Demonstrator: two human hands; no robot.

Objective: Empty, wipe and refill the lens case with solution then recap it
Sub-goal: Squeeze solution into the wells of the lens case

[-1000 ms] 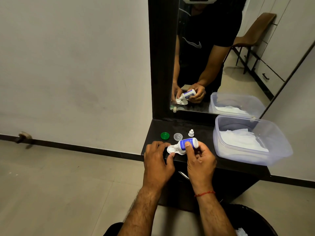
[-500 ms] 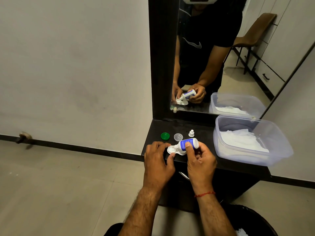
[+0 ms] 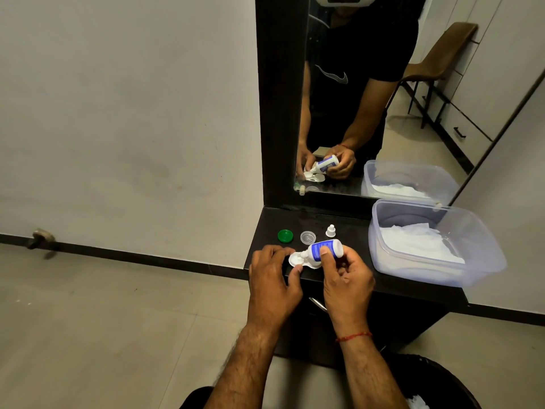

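- Clamped round the solution bottle point(image 3: 324, 250), my right hand point(image 3: 346, 278) held it tilted, its long axis running down-left, with the nozzle over the lens case point(image 3: 298, 260) just left of the grip.
- Head view: I saw the left hand point(image 3: 272, 276) pinching the lens case on the shelf point(image 3: 269, 221); the green cap point(image 3: 285, 235) and clear cap point(image 3: 308, 237) lay behind.

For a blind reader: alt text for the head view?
Right hand tips a blue-labelled solution bottle into a white lens case steadied by the left hand on a dark shelf; green cap and clear cap lie behind.
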